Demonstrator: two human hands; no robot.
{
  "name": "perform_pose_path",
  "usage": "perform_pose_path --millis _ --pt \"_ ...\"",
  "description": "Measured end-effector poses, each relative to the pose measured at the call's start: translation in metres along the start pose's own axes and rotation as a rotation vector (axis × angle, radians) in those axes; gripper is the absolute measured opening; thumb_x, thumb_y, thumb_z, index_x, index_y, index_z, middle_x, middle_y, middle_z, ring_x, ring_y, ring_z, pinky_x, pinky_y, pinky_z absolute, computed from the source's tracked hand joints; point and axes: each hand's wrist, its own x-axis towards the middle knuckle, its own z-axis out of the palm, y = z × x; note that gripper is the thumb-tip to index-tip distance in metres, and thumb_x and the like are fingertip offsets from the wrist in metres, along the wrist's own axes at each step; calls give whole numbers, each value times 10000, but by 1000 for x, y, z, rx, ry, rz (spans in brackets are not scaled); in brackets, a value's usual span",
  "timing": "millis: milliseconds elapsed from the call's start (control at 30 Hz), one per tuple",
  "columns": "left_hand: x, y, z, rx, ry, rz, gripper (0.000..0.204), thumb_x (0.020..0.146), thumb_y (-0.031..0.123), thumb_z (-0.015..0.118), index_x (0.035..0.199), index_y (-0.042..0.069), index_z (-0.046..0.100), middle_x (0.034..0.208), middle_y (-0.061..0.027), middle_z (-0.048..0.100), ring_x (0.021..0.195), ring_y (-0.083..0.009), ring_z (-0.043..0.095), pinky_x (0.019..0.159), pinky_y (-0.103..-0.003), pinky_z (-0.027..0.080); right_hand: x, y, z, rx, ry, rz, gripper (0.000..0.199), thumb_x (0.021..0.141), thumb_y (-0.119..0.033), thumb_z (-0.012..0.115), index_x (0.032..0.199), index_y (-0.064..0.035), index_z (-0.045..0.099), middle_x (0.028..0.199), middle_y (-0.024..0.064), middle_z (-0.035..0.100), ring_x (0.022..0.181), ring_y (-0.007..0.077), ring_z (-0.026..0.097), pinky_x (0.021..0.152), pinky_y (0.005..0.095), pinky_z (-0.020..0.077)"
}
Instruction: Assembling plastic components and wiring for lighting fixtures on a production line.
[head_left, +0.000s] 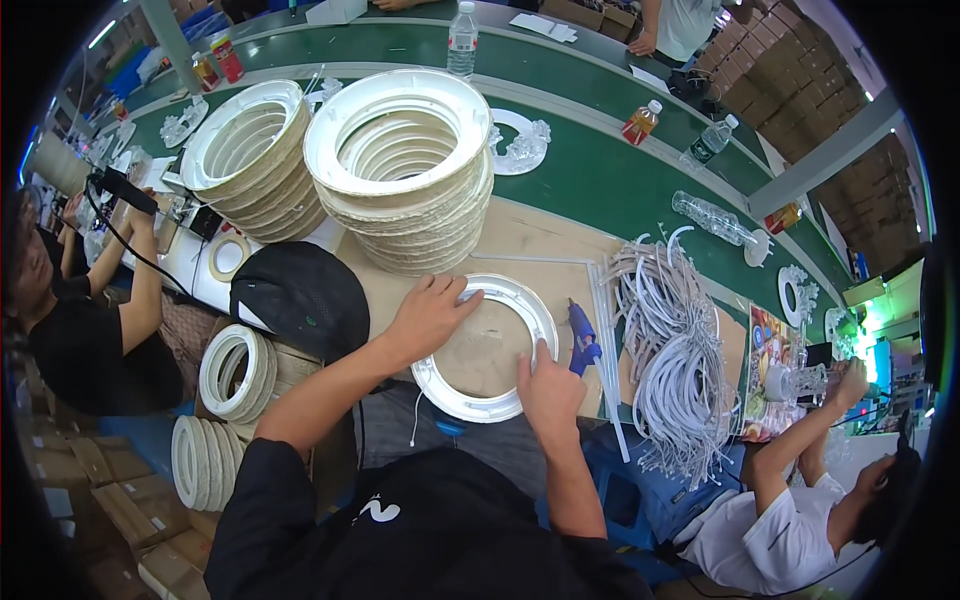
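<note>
- Far left: a person in black (90, 340) sits at the bench (600, 190), holding a black tool (125, 188) with a cable.
- Low left: ring stacks (215, 440) rest on cardboard boxes (120, 500) below the bench edge.
- Tape roll (228, 257) lies on the bench, just beside a black cap (305, 298).
- Two tall stacks of white rings behind: left stack (255, 160), right stack (405, 165), standing side by side, about touching.
- Left hand (428, 318): fingers spread, palm down, pressing the upper left rim of the ring (487, 350). Grip apart, not clamped.
- Ring: white, flat on a cardboard sheet (540, 245) on the bench, right in front of the person, just before the right stack.
- Right hand (548, 390): on the ring's lower right rim, fingers together, thumb on the inner edge. Looks pinched on the rim; cannot tell for sure.
- Blue glue gun (583, 338) lies just right of the ring, near the right hand.
- Bundle of white curved strips (675, 350) right of the gun.
- Bottles (462, 38) farther back on the green bench; a clear bottle (712, 218) lies on its side.
- Lower right: a person in white (790, 520), arm raised toward a clear piece (800, 380).
</note>
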Motion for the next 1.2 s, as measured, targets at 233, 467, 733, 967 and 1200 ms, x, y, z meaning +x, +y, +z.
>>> perform_pose_path --millis 233,467,733,967,1200 --pt "-4 0 13 211 -67 125 487 917 292 556 1370 116 540 1337 -137 518 1257 -320 466 1081 -553 322 0 -2 -1 -13 -10 -27 413 926 -352 601 1176 -29 660 630 177 659 567 362 669 532 471 527" --pt "2 -10 7 -8 -177 84 564 938 460 570 1369 98 537 1366 -153 503 1310 -346 425 1110 -579 275 -2 -4 -8 27 -10 -23 412 922 -344 617 1174 -19 652 681 176 672 609 355 678 558 456 532" --pt "-19 -7 -32 -298 -85 -59 526 909 303 678 1377 106 541 1343 -181 509 1254 -348 472 1080 -487 344 -43 11 1 332 283 -85 358 880 -216 706 1166 -12 635 837 137 663 672 312 664 593 419 526" --pt "-32 -21 -62 -459 -305 -216 685 814 257 771 1423 107 496 1270 -201 508 1182 -375 511 1014 -417 429 -57 13 -6 530 32 125 566 900 -243 701 1354 16 485 745 124 621 615 265 637 596 362 508" --pt "-6 -17 -66 -338 -711 -278 915 712 230 834 1503 144 383 1199 -213 523 1079 -397 592 924 -443 486 -54 12 2 608 -49 109 751 913 -250 679 1487 34 286 1017 213 702 861 284 725 754 373 555"
